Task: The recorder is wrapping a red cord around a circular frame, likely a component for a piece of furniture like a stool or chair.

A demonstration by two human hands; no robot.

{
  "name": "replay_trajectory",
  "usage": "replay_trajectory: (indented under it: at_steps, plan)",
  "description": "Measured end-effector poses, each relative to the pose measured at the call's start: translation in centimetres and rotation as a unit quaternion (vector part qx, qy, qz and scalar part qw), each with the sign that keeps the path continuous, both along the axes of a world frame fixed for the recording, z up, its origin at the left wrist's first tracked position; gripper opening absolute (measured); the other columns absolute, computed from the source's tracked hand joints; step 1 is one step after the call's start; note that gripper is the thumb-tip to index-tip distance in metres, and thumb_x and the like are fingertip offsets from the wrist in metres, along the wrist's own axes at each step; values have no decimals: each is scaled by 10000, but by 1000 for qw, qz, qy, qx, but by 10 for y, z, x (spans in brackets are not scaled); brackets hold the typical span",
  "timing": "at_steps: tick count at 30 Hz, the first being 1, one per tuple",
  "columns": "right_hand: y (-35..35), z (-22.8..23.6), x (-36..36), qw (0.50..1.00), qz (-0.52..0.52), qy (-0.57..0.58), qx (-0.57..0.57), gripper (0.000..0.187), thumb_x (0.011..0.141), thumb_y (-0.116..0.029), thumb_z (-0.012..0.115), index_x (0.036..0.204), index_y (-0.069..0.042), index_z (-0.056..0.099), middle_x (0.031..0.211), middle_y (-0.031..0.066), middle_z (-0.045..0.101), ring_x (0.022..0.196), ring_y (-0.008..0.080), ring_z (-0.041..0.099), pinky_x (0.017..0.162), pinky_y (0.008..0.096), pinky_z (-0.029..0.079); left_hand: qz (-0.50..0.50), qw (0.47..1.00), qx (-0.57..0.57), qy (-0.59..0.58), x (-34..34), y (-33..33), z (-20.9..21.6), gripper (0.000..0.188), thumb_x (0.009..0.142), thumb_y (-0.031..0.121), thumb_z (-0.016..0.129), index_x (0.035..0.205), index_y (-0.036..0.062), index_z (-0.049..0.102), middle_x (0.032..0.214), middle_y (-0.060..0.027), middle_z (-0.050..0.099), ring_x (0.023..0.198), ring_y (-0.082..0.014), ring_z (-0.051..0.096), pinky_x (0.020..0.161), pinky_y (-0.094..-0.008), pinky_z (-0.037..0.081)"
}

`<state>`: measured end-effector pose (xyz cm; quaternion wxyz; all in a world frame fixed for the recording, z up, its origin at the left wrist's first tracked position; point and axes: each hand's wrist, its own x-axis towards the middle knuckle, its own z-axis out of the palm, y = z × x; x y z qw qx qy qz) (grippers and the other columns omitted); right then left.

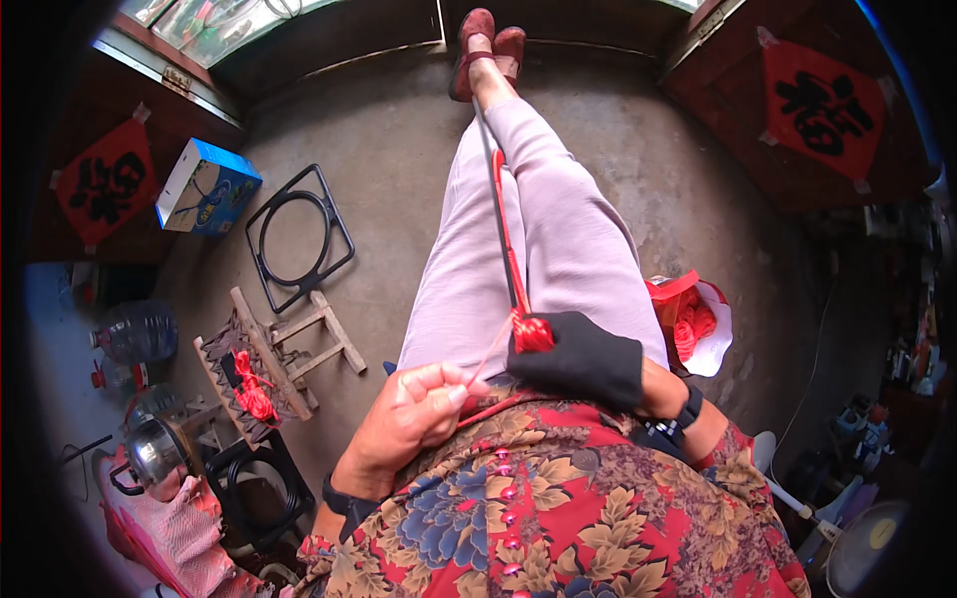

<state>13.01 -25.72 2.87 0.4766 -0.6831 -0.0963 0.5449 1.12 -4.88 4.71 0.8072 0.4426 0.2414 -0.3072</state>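
Observation:
My right hand, in a black glove, is closed around a red knotted cord bundle with pale flecks, above my lap. A long dark strap or rod, with a red strip along part of it, stretches from the bundle along my legs towards my crossed feet. Its far end cannot be made out clearly. My bare left hand pinches a thin reddish strand that runs up to the bundle. The gloved fingers partly hide the bundle.
On the left, a small wooden stool carries a red cord hank. Beyond it lie a black square frame and a blue box. Beside my right thigh, an open bag holds red cord. A metal pot stands lower left.

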Motion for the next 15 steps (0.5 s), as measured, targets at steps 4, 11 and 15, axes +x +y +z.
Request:
replay_trajectory:
  at_steps: [4,11,15]
  plan:
    - [-4,5,-6,1000,-10,15,24,238,864,-253,653,889,-20,615,733,23,625,663,75,532,632,274,460,29,999,-31,-19,-8,2,3,233,962,160,554,1031,-57,602,566,58,408,449,-32,313,429,-205,243]
    - [-22,11,6,978,-171,96,76,311,963,-308,535,1081,-21,562,751,-3,569,639,76,541,614,228,458,83,991,-73,-78,2,0,1,201,967,151,544,951,-46,583,585,9,479,444,-51,390,428,-197,342]
    - [-54,1,27,875,-414,110,227,325,997,-314,445,1073,-16,549,730,33,578,579,122,568,560,250,476,81,990,-91,-77,1,-8,-2,199,961,161,545,918,-33,562,529,4,439,422,-71,382,421,-205,344]
